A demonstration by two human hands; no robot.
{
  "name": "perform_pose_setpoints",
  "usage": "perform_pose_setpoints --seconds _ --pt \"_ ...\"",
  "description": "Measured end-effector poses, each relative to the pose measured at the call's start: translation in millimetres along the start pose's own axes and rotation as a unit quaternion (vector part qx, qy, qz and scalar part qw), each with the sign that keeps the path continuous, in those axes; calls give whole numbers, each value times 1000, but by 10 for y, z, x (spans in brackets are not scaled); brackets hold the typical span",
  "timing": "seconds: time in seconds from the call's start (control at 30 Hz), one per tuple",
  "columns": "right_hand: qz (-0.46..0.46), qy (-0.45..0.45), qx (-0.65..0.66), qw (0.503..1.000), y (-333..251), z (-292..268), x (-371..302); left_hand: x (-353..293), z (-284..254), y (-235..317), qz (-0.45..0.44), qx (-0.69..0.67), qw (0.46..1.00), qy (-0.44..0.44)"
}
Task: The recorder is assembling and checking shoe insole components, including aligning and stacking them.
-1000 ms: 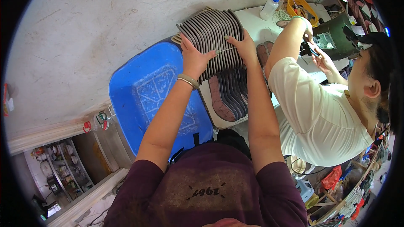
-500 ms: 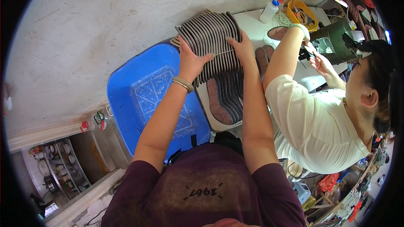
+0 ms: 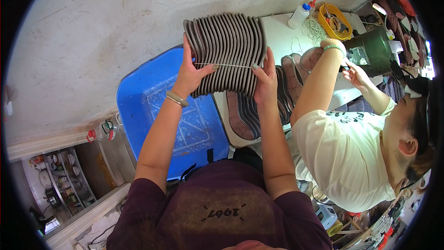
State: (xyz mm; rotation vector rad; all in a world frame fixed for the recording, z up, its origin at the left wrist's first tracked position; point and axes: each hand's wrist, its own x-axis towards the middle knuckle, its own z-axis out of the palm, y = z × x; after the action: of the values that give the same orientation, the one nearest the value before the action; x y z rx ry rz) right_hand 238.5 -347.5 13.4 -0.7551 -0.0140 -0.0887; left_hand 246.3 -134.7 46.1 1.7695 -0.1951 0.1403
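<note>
Between my two hands is a thick bundle of grey-brown shoe soles (image 3: 226, 41), standing on edge side by side. A thin pale band (image 3: 226, 64) runs across the bundle. My left hand (image 3: 193, 73) is closed on the left end, its thumb along the band. At the right end my right hand (image 3: 265, 79) grips the bundle, thumb near the band's other end. The bundle is raised over the table's edge and partly over a blue plastic tub (image 3: 134, 106). Below it, a row of reddish-brown soles (image 3: 239, 118) lies on the white table (image 3: 277, 28).
To my right a co-worker in a pale shirt (image 3: 347, 153) handles a sole (image 3: 312, 58) beside a dark green machine (image 3: 370, 51). Toward the back are a white bottle (image 3: 299, 17), tangled string (image 3: 313, 30) and a yellow basket (image 3: 340, 32). A wall (image 3: 111, 28) rises beyond the tub.
The bundle has come up off the table and shifted left toward the tub, held in both hands. The band now stretches right across it. The co-worker's arms have moved slightly.
</note>
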Motion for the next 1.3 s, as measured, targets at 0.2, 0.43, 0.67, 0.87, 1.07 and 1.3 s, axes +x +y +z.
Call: perform_pose_setpoints --seconds 0.2,0.43,0.67,0.87,1.07,1.3 --pt "137 -8 61 989 -154 153 -155 -311 -275 469 30 51 998 -33" --pt "152 -32 97 983 -96 559 -452 -566 -646 1125 42 34 998 -28" --pt "166 -133 100 972 -134 1070 -637 -813 -1015 1790 75 96 992 -10" --pt "203 -163 197 945 -65 1370 -772 -972 -1065 2330 104 266 958 -20" --pt "207 -180 253 928 43 1509 -849 -1097 -961 2708 77 347 935 -13" --pt "203 -140 239 939 -53 1603 -829 -1103 -929 2673 80 368 926 0"
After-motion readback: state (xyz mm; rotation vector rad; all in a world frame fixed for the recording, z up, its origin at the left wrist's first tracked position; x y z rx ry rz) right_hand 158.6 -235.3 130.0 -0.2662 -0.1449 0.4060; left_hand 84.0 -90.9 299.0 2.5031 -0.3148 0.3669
